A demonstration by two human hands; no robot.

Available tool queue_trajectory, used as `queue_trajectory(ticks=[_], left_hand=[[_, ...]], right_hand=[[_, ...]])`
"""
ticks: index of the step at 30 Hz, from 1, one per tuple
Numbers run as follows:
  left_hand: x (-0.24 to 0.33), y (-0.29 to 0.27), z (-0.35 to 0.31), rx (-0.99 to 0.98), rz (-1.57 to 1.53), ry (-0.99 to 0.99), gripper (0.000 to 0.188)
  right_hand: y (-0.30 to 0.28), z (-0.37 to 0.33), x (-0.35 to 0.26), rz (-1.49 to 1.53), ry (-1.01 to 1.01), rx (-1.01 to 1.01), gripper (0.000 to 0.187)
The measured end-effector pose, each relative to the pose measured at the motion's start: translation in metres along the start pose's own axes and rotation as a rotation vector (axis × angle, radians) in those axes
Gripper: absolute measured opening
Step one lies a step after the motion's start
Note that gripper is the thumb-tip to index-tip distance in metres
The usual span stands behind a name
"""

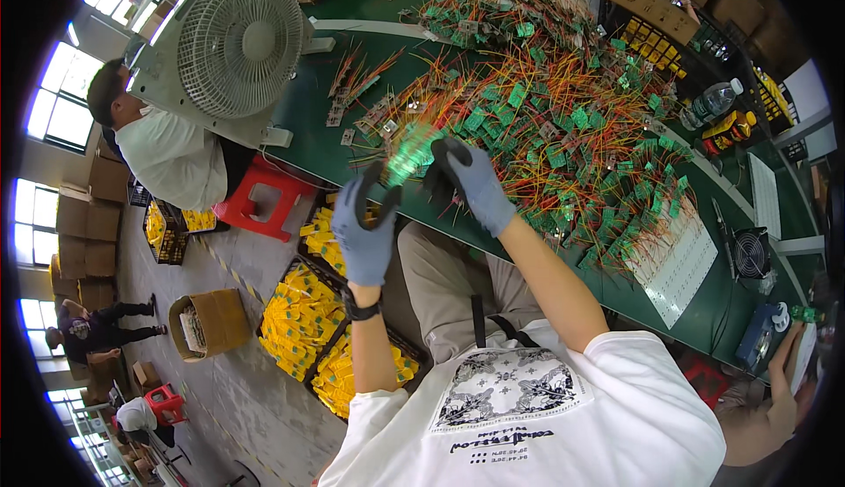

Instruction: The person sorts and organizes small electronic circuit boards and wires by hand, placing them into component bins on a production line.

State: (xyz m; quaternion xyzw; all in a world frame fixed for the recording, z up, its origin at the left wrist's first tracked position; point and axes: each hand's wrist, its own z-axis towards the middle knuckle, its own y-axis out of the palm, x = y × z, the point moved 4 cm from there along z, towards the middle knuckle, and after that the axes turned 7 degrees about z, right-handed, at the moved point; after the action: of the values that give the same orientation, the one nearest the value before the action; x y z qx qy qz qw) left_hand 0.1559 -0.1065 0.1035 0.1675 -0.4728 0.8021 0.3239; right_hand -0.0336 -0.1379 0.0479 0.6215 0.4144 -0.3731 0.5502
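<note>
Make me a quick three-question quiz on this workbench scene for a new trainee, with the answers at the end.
1. True or false: the left hand is gloved.
2. What stands at the left side of the green table? A, a clear bottle; B, a large pale fan; C, a carton of metal parts.
3. Fill in the blank: the heaped circuit boards lie among red and orange ____.

Key: 1, true; 2, B; 3, wires.

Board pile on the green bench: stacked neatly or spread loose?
Spread loose: the green boards lie at many angles, wires tangled among them.
</note>
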Motion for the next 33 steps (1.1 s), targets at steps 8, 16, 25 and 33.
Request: queue_trajectory(ticks=[8,16,25,33], left_hand=[[-0.006,0.054,-0.044,-0.146,-1.098,-0.599,0.047],[0.004,0.074,0.002,0.108,-0.662,-0.536,0.029],[-0.034,0.098,0.001,0.084,-0.995,-0.531,0.033],[-0.04,0.095,-0.004,0.046,-0.931,-0.741,0.025]], right_hand=[[-0.011,-0.008,0.028,-0.173,-0.066,0.104,0.026],[0.013,0.021,-0.026,-1.074,-0.623,0.052,0.026],[0.014,0.007,0.0,-0.76,-0.435,0.187,0.031],[0.021,0.017,-0.007,-0.56,-0.352,0.069,0.02]])
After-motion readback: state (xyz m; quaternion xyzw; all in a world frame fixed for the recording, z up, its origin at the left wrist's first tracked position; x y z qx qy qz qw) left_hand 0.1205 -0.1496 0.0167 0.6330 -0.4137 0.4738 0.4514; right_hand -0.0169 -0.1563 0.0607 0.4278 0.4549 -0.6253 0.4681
